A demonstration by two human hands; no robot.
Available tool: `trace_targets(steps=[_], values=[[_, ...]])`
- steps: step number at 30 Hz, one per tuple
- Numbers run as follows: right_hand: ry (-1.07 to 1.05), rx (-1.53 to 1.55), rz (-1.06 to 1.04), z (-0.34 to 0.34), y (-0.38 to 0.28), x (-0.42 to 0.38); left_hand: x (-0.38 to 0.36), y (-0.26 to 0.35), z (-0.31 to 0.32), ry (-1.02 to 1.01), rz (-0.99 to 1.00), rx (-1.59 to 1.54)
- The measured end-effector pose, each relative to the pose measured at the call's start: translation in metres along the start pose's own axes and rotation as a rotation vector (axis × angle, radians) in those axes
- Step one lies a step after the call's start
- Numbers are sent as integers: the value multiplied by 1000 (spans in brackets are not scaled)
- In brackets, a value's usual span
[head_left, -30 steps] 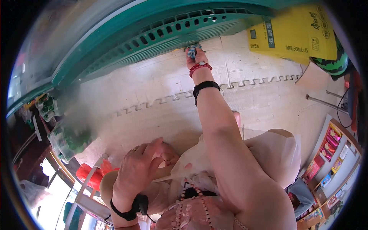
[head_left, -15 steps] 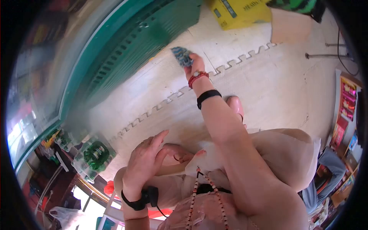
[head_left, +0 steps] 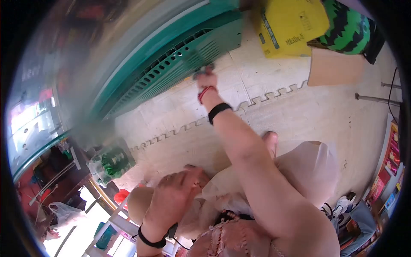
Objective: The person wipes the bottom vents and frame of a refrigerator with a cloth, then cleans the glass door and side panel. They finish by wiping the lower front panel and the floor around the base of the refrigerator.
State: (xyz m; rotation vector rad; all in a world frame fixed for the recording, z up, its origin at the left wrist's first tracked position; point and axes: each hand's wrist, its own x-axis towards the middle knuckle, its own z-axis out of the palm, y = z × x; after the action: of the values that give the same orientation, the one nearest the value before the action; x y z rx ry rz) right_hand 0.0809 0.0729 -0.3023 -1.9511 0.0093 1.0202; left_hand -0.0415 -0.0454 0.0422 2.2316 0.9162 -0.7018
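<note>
My right hand (head_left: 207, 80) reaches far forward, closed on a small blue-grey patterned cloth (head_left: 199, 72). The cloth is blurred and mostly covered by the fingers. It sits low along the slotted green base panel (head_left: 171, 70) of a glass-fronted cabinet, close over the pale floor. A red bracelet and a black band circle that wrist. Nearer my body, my left hand (head_left: 170, 192) hovers by my bent knee with nothing showing in it, its fingers loosely bent and somewhat smeared.
Pale interlocking floor mats (head_left: 291, 115) spread before me. A yellow bag (head_left: 293, 28), a cardboard piece (head_left: 336, 68) and a green-and-black striped round object (head_left: 346, 28) stand at the far right. Wrapped green bottles (head_left: 113, 163) are at left. Metal legs (head_left: 376, 98) stick out at right.
My right hand has moved with the cloth toward the green panel, turning so the cloth shows less. My left hand has dropped lower, its fingers less spread. The view has shifted.
</note>
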Motion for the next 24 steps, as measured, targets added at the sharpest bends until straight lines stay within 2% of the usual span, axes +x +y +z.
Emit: trace_targets(steps=[1, 2, 3, 4, 6, 7, 8, 10, 11, 13, 14, 16, 18, 20, 24], values=[[-84, 160, 53, -11, -16, -34, -4, 15, -13, -42, 59, -38], [-90, 372, -17, 11, -12, -39, -5, 25, -22, -47, 64, -16], [-184, 558, 106, 22, 1, -44, -6, 33, -27, 9, 118, -20], [-174, 568, 114, 9, -21, -57, -7, 36, -28, 62, 172, -34], [-207, 752, 335, -4, -39, -69, -6, 28, -19, 70, 192, -11], [-199, 613, 341, -1, -29, -58, -3, 22, -12, 80, 212, 17], [-180, 624, 355, 7, -6, -34, 0, 18, -6, 58, 224, 22], [-48, 232, 32, 25, 39, 7, 3, 5, 0, -3, 268, 121], [-28, 251, 40, 14, 37, 4, 6, -4, 2, -18, 286, 138], [-29, 518, 420, -16, 13, 8, 14, -20, 6, -66, 372, -117], [-3, 528, 397, -31, -7, -2, 18, -26, 5, -59, 407, -112], [221, 307, 306, -49, -26, -30, 26, -36, 2, 67, 370, 105], [219, 278, 254, -42, -17, -9, 21, -44, -4, 80, 357, 86], [204, 1073, 94, -31, -21, -1, 12, -54, -4, 66, 248, -189], [109, 1154, 71, -7, -10, 28, 0, -66, -2, 96, 153, -100]])
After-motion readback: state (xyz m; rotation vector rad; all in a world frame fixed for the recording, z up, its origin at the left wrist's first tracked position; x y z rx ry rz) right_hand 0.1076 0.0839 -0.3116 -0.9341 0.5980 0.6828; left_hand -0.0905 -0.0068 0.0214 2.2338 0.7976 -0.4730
